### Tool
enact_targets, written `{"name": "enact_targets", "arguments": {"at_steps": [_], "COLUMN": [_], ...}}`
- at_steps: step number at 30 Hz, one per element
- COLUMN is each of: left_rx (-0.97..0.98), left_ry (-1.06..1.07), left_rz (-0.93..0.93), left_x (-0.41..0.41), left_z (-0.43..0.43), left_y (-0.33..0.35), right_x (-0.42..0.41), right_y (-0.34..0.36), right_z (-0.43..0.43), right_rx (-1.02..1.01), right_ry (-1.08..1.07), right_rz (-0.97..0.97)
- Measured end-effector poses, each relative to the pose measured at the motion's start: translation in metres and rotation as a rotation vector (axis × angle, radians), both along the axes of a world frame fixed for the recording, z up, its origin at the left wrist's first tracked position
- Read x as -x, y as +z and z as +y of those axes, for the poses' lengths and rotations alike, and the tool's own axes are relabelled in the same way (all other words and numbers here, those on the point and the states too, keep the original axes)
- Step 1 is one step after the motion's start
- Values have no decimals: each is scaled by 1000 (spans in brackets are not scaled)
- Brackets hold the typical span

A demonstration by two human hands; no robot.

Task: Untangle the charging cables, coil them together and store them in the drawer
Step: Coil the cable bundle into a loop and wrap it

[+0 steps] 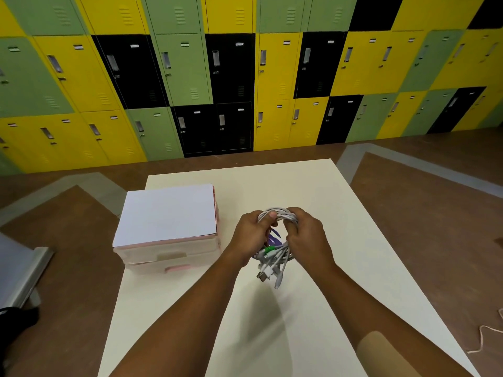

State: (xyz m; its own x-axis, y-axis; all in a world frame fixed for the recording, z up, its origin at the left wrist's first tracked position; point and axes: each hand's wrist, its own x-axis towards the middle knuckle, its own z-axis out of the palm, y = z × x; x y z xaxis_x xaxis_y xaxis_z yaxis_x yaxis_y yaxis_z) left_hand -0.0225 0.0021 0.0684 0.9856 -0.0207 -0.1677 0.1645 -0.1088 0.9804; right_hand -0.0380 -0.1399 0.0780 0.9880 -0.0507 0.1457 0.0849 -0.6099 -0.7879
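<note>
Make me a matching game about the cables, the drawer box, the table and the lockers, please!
Things:
1. cable bundle
2. drawer box
3. table
4. lockers

Descriptions:
A. cream-coloured, with the box sitting on it
B. yellow, green and black, beyond the table
C. gripped by the left hand and the right hand
D. white top, pink edges, on the table's left side

Pairs: 1-C, 2-D, 3-A, 4-B
</note>
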Motion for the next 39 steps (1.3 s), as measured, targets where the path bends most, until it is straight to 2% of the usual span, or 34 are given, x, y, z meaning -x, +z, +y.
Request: {"name": "enact_targets", "arguments": {"at_steps": [2, 4, 8, 9, 12, 14, 18, 21, 26, 31, 34, 39], "left_rx": [16, 74, 263, 294, 394, 458, 540, 505, 458, 307, 248, 219], "left_ry": [-23, -38, 48, 54, 41, 40, 44, 29, 15, -2, 25, 99], "left_rz": [2, 10, 53, 61, 98, 131, 181, 230, 297, 252, 225, 298], "left_x": [2, 5, 6, 5, 5, 5, 3, 3, 4, 5, 5, 8], "left_z": [1, 4, 11, 12, 13, 14, 16, 15, 14, 15, 14, 8], "left_y": [-2, -5, -8, -7, -7, -8, -9, -9, -5, -18, -20, -22], "right_x": [-2, -4, -3, -2, -1, -1, -8, -11, -11, -9, -8, -7], "right_y": [-3, -6, -6, -6, -11, -13, -10, -9, -13, -16, -21, -30], "right_z": [-6, -12, -17, -19, -20, -18, -13, -12, -7, -5, -8, -9], "right_rx": [14, -103, -801, -920, -1020, -1037, -872, -832, -920, -927, -821, -638], "right_ry": [48, 105, 85, 94, 127, 96, 2, -40, -95, -97, -113, -110], "right_rz": [55, 143, 383, 415, 456, 454, 313, 243, 223, 205, 181, 121]}}
